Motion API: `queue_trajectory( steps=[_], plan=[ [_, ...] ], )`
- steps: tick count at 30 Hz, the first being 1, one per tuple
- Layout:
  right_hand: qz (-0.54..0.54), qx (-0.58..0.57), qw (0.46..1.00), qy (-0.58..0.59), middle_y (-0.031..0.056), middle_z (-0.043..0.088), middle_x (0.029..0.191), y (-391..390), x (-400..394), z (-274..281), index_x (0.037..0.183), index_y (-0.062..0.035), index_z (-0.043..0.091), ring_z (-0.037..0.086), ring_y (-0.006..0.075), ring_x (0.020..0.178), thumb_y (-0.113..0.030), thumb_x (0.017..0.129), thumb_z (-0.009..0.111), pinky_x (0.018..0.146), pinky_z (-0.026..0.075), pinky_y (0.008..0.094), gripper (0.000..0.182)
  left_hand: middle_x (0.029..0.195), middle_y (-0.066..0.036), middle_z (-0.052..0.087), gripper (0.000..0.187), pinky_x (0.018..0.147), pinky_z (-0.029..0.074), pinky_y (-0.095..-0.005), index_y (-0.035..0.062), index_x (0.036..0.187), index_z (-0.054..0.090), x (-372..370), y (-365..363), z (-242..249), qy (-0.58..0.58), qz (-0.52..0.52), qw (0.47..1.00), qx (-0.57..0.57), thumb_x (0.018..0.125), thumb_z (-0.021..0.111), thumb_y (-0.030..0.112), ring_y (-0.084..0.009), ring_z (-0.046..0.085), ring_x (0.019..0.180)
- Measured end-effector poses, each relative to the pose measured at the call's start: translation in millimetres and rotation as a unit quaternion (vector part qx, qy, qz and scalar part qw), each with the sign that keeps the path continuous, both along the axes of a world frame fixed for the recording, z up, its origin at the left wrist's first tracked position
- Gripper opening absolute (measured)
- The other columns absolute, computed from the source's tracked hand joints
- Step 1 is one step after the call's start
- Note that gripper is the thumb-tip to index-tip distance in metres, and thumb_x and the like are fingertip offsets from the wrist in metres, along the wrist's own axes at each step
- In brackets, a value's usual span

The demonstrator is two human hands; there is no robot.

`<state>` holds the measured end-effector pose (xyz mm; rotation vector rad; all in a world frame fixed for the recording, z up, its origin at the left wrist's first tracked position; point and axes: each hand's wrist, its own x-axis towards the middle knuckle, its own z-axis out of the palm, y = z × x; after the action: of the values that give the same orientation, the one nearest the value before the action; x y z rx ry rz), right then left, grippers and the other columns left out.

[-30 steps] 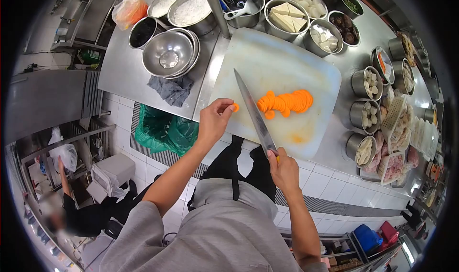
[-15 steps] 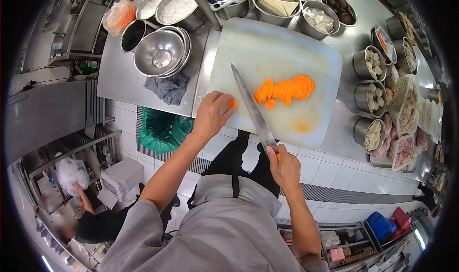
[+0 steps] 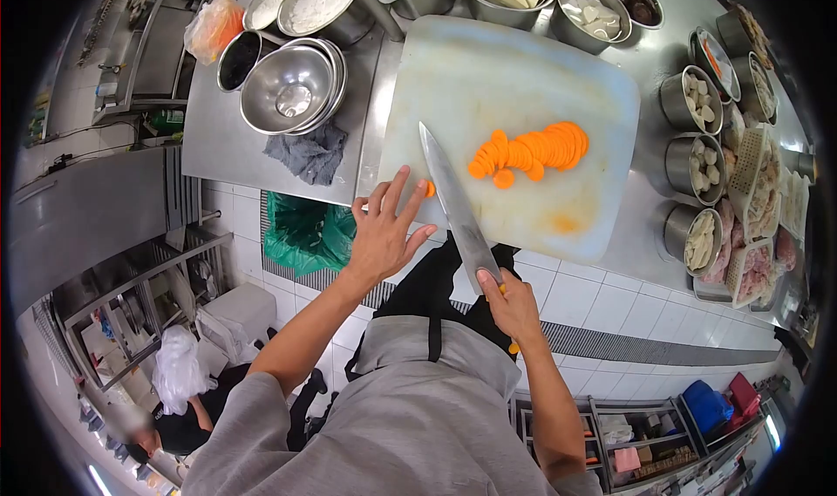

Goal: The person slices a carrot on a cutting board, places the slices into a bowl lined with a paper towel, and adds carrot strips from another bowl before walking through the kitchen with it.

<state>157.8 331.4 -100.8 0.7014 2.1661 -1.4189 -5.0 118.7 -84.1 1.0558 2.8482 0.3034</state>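
My right hand (image 3: 510, 309) is wrapped round the handle of a long kitchen knife (image 3: 457, 201), its blade slanting up and left over the white cutting board (image 3: 514, 69). Left of the blade, my left hand (image 3: 380, 233) is spread at the board's near-left edge, holding nothing. Just past its fingertips, a small carrot end piece (image 3: 430, 188) lies close to the blade. On the other side of the knife, a row of overlapping carrot slices (image 3: 545, 150) rests on the board, with a loose carrot slice (image 3: 503, 179) in front.
Stacked steel bowls (image 3: 288, 95) and a grey cloth (image 3: 309, 153) sit left of the board. A green-lined bin (image 3: 305, 234) stands below. Food tubs (image 3: 693, 166) line the right, more tubs (image 3: 593, 16) the back. A co-worker (image 3: 187, 422) handles a plastic bag behind left.
My left hand has let go of the carrot end piece and spread its fingers. The knife stays in my right hand, shifted slightly. The co-worker's plastic bag has moved, and the view has shifted a little.
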Motion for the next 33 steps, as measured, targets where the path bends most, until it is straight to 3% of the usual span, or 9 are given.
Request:
queue_trajectory(
  steps=[1,9,16,19,24,31,33],
  plan=[
    [0.0,-0.001,1.0,-0.001,0.0181,0.061,0.063,-1,-1,0,0.087,0.0016,0.063,0.06,0.0335,0.058,-0.055,0.1,0.055,0.058,0.046,0.0414,0.059,0.163,-0.012,0.029,0.068,0.099,0.032,-0.0585,0.0179,0.155,0.042,1,0,-3,-0.013,0.002,1.0,-0.013,0.096,0.06,0.047,-0.0328,0.042,0.132],
    [-0.027,-0.05,0.998,-0.012,0.0071,0.054,0.054,-1,-1,0,0.083,0.0006,0.061,0.054,0.0177,0.049,-0.053,0.1,0.058,0.051,0.042,0.0351,0.056,0.165,-0.011,0.028,0.066,0.097,0.033,-0.0604,0.0202,0.154,0.042,0,-3,-6,-0.002,-0.002,1.0,-0.025,0.096,0.062,0.044,-0.0333,0.042,0.133],
    [-0.029,-0.066,0.997,0.0,0.0053,0.054,0.054,-1,3,-10,0.081,-0.0006,0.059,0.05,0.0154,0.044,-0.056,0.1,0.057,0.047,0.041,0.033,0.059,0.164,-0.009,0.029,0.064,0.097,0.033,-0.0615,0.0213,0.153,0.045,-1,-2,-4,-0.006,-0.001,0.999,-0.031,0.095,0.063,0.042,-0.0332,0.041,0.133],
    [-0.02,-0.05,0.999,-0.003,0.0065,0.055,0.054,-2,3,-10,0.082,-0.0001,0.06,0.053,0.0168,0.046,-0.057,0.1,0.056,0.049,0.042,0.0339,0.059,0.164,-0.009,0.03,0.062,0.097,0.033,-0.0613,0.0215,0.152,0.046,-2,-2,-2,-0.01,-0.004,1.0,-0.027,0.096,0.063,0.042,-0.033,0.042,0.133],
    [-0.003,-0.032,0.999,-0.022,0.014,0.059,0.061,-2,-6,2,0.089,0.0022,0.063,0.06,0.0281,0.058,-0.057,0.1,0.054,0.06,0.046,0.0399,0.061,0.164,-0.009,0.031,0.062,0.097,0.034,-0.0611,0.0212,0.151,0.047,-3,-2,-2,-0.005,-0.004,0.999,-0.033,0.095,0.064,0.04,-0.033,0.043,0.132],
    [-0.012,-0.016,1.0,-0.003,0.0169,0.062,0.067,-16,-23,5,0.094,0.0013,0.066,0.06,0.0318,0.062,-0.054,0.101,0.055,0.062,0.047,0.0405,0.057,0.162,-0.011,0.033,0.061,0.095,0.036,-0.0605,0.0195,0.15,0.049,-5,-3,-2,-0.004,-0.013,1.0,-0.026,0.095,0.064,0.04,-0.0337,0.044,0.13],
    [0.003,-0.023,0.999,-0.038,0.0264,0.069,0.079,-17,-28,10,0.102,0.0013,0.068,0.068,0.0473,0.08,-0.052,0.101,0.052,0.073,0.053,0.0507,0.056,0.162,-0.011,0.033,0.06,0.095,0.036,-0.0603,0.0189,0.15,0.049,-4,-2,-1,-0.002,-0.015,1.0,-0.025,0.095,0.064,0.04,-0.034,0.044,0.13]
  ],
)
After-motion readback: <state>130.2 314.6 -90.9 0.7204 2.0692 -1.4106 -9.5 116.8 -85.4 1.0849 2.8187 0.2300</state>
